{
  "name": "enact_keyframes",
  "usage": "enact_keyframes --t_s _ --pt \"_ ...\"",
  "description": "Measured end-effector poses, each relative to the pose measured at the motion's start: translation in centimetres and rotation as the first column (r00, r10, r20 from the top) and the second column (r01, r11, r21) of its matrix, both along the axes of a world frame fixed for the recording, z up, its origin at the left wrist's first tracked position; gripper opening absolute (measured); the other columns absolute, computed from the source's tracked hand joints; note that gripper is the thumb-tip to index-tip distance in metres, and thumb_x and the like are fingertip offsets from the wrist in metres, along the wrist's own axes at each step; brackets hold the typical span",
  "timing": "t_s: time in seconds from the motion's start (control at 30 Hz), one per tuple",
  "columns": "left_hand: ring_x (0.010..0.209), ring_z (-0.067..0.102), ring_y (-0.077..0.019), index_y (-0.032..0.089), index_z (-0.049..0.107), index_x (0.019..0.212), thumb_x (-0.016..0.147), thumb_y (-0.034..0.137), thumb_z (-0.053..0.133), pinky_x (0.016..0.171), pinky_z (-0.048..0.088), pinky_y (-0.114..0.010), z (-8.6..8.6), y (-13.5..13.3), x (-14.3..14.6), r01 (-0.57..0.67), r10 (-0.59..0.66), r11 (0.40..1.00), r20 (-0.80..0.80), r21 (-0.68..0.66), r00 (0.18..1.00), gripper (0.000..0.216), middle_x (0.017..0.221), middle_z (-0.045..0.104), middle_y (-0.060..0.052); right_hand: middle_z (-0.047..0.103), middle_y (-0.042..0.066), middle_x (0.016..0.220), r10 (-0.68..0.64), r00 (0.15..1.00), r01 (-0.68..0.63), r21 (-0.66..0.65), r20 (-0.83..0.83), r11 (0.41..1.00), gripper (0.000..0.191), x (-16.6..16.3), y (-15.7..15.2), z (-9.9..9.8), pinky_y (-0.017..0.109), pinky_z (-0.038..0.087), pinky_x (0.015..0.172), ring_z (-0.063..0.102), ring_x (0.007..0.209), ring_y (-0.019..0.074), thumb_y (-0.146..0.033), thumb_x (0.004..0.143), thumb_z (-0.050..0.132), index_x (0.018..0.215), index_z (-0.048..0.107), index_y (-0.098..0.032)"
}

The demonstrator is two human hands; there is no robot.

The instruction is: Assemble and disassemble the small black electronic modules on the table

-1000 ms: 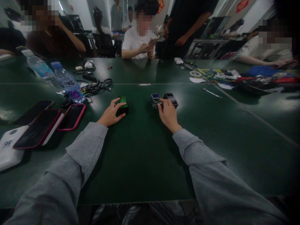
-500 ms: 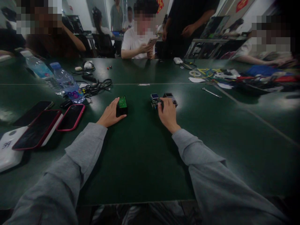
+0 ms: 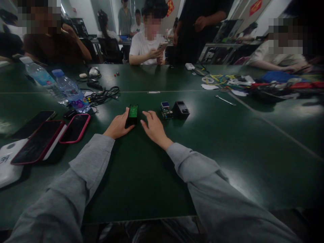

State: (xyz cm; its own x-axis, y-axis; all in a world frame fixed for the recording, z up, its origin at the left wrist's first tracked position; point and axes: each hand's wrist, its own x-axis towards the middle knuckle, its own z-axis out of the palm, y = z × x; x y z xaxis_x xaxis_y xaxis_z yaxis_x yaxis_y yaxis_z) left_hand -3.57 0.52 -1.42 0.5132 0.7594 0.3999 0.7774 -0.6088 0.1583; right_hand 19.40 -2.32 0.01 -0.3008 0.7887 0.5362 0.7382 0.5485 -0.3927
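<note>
I see the left hand [image 3: 117, 126] curled around the left side of a small black unit [image 3: 131, 121] that sits on the dark green worktop [image 3: 141, 175], a little ahead of me at the middle. Its fingers are clenched on the casing, and a bare green circuit board [image 3: 133, 110] faces up on top. The right hand [image 3: 153, 127] lies just to the right of the unit with its fingers released and spread, grasping nothing; I cannot tell whether the forefinger touches the casing. Further right, apart from that hand, a little module with a blue screen [image 3: 165, 108] stands just beside a black box [image 3: 181, 109]. Phones in red cases [image 3: 76, 127] and two water bottles [image 3: 68, 89] lie well off to the left. I judge the unit light and stiff, easy to lift with one hand. The exposed board looks fragile, though, so I would take hold by the two long sides of the casing and keep fingertips off the components. The glossy worktop may let it slide under a sideways push.
</note>
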Motion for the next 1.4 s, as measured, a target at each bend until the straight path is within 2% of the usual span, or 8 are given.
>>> enact_keyframes --t_s 0.2,0.4,0.67,0.9,1.03,1.17,1.27,1.4 --pt "0.112 0.066 -0.0322 0.002 -0.003 0.156 0.082 0.018 0.057 0.096 0.051 -0.046 0.8 -0.9 0.6 0.027 -0.024 0.999 -0.067 0.046 0.997 0.097 0.133 0.059 -0.027 0.038 0.022 0.141 0.008 1.000 -0.007 -0.021 0.022 1.000 0.052 -4.8 0.4 -0.4 0.051 0.050 0.099 0.048 0.125 0.0353 -0.026 0.092 0.058 0.140 0.044 -0.014" --pt "0.107 0.068 -0.0285 0.010 0.002 0.158 0.085 0.015 0.051 0.095 0.051 -0.046 1.2 -1.4 0.9 0.064 -0.050 0.988 -0.101 0.137 0.994 0.088 0.149 0.045 -0.025 0.040 0.023 0.140 -0.014 0.995 0.012 -0.028 -0.094 1.000 0.046 -4.3 1.1 -1.0 0.050 0.046 0.106 0.044 0.131 0.0343 -0.024 0.091 0.056 0.134 0.046 -0.009" --pt "0.109 0.068 -0.0266 0.015 0.015 0.157 0.088 0.019 0.052 0.093 0.052 -0.043 1.3 -1.4 0.9 0.036 -0.030 0.993 -0.053 0.115 0.998 0.078 0.159 0.030 -0.021 0.054 0.018 0.127 -0.044 0.930 0.015 -0.082 -0.364 0.997 0.036 -3.9 2.3 -1.6 0.045 0.045 0.106 0.054 0.119 0.0271 -0.028 0.094 0.046 0.126 0.049 -0.013" --pt "0.110 0.067 -0.0267 0.013 0.011 0.157 0.090 0.022 0.050 0.096 0.051 -0.044 1.4 -1.5 0.9 0.005 -0.004 0.999 -0.017 0.040 1.000 0.078 0.154 0.041 -0.019 0.063 0.018 0.119 -0.222 0.910 0.127 -0.275 -0.350 0.953 0.034 -3.7 2.9 -1.6 0.047 0.044 0.102 0.054 0.117 0.0289 -0.028 0.096 0.043 0.122 0.057 -0.012" --pt "0.110 0.067 -0.0270 0.015 0.009 0.158 0.090 0.021 0.050 0.096 0.051 -0.044 1.5 -1.6 1.0 0.002 -0.002 0.999 -0.003 0.038 1.000 0.079 0.152 0.045 -0.017 0.058 0.018 0.126 -0.191 0.928 0.136 -0.186 -0.320 0.973 0.039 -3.8 2.5 -1.4 0.050 0.042 0.105 0.050 0.121 0.0304 -0.030 0.095 0.049 0.129 0.052 -0.012" --pt "0.112 0.066 -0.0261 0.015 0.008 0.158 0.090 0.020 0.050 0.097 0.050 -0.042 1.4 -1.6 1.1 -0.014 0.013 0.998 0.025 0.055 1.000 0.080 0.148 0.050 -0.015 0.051 0.019 0.131 -0.103 0.967 0.089 -0.069 -0.234 0.994 0.059 -3.8 1.8 -1.1 0.051 0.043 0.105 0.047 0.123 0.0323 -0.028 0.084 0.065 0.137 0.044 -0.012" --pt "0.110 0.066 -0.0246 0.016 0.007 0.158 0.091 0.020 0.050 0.097 0.050 -0.041 1.3 -1.5 1.0 -0.033 0.032 0.998 0.035 0.046 0.999 0.080 0.143 0.056 -0.014 0.052 0.015 0.126 -0.094 0.967 0.075 -0.085 -0.237 0.994 0.052 -3.7 1.7 -1.0 0.047 0.048 0.101 0.051 0.119 0.0300 -0.018 0.080 0.065 0.130 0.053 -0.016" --pt "0.107 0.067 -0.0245 0.016 0.008 0.158 0.092 0.021 0.050 0.095 0.050 -0.041 1.0 -1.3 0.9 -0.049 0.047 0.998 0.035 0.047 0.998 0.078 0.141 0.058 -0.013 0.058 0.012 0.115 -0.123 0.916 0.081 -0.123 -0.381 0.989 0.036 -3.4 2.2 -1.0 0.042 0.049 0.099 0.057 0.112 0.0259 -0.019 0.081 0.065 0.116 0.061 -0.017"
